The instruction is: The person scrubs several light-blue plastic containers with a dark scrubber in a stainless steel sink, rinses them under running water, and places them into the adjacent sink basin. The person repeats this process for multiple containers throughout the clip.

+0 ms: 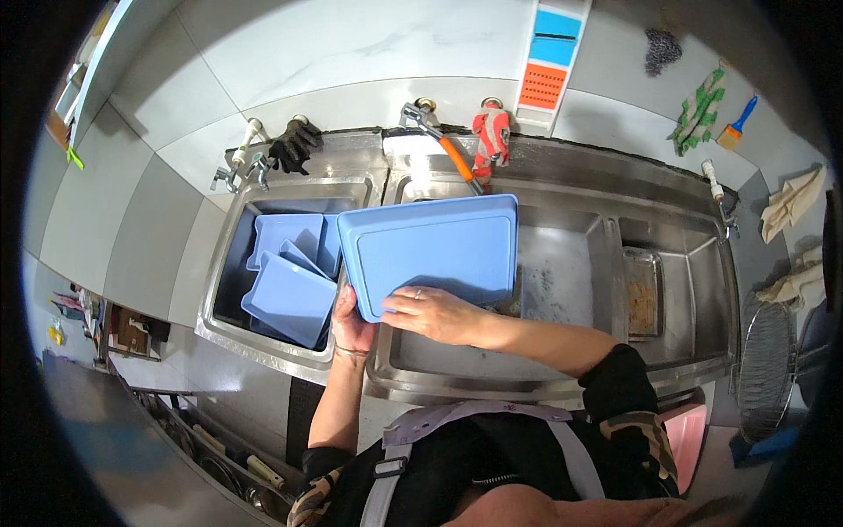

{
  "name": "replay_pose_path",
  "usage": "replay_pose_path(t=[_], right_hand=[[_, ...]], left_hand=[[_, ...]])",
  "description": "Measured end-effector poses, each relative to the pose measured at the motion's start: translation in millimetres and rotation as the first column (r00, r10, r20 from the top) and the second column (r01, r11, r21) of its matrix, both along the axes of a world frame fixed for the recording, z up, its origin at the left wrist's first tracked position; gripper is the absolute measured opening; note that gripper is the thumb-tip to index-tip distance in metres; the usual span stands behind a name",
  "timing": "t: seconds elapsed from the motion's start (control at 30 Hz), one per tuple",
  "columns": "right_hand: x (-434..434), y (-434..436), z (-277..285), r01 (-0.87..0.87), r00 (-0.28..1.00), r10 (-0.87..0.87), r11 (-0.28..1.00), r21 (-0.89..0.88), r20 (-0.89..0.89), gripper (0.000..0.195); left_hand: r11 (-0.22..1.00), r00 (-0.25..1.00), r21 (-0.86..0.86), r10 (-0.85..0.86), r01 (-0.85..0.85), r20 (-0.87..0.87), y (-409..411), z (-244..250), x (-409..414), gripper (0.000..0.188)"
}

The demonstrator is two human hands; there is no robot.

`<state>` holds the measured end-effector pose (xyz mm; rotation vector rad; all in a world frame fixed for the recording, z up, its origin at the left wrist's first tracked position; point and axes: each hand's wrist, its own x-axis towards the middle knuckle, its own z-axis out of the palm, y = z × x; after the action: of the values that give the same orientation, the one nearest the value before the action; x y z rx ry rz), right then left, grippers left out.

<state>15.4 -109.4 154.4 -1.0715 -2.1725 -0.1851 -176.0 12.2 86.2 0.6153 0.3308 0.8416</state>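
Observation:
A blue plastic tray (435, 247) is tilted over the middle of the steel sinks, its flat underside facing me. My left hand (352, 323) grips its lower left corner, the fingers partly hidden behind it. On the tray's lower edge, beside that corner, rests my right hand (428, 315) with bent fingers; a ring is on one of them. Several more blue trays (290, 296) lie overlapping in the left sink basin (214, 309). Below the held tray, the larger basin (560, 270) shows water with some foam.
An orange-handled faucet (454, 158) reaches over the middle basin. A black glove (294, 146) and a red-striped cloth (491, 138) hang on wall taps. A stained metal tray (642, 296) lies in the right basin (705, 290). A wire basket (766, 369) stands at far right, a pink container (685, 438) below the sink edge.

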Motion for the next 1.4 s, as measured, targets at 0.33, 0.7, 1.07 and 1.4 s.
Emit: replay_pose_path(t=[0.33,0.7,1.07,1.4], right_hand=[[113.0,-27.7,-6.6,0.629,0.708,-0.629,0.768,-0.118,-0.32,0.021],[24.9,34.0,70.1,0.209,0.97,-0.212,0.977,-0.035,-0.122,0.037],[161.1,-34.4,13.0,0.608,0.777,-0.629,0.745,-0.275,0.014,0.022],[98.8,-68.9,-36.8,0.054,0.248,-0.648,0.751,-0.658,-0.72,0.049]], left_hand=[[0.999,0.999,0.034,0.041,-0.04,-0.021,28.7,-23.1,-37.5,0.038],[0.983,0.986,0.113,-0.135,0.146,-0.093,10.8,-23.0,-1.3,0.045],[0.99,0.998,-0.125,0.062,-0.061,0.005,29.2,-47.0,-35.3,0.035],[0.979,0.996,-0.204,0.035,-0.018,0.08,20.7,-42.6,2.7,0.042]])
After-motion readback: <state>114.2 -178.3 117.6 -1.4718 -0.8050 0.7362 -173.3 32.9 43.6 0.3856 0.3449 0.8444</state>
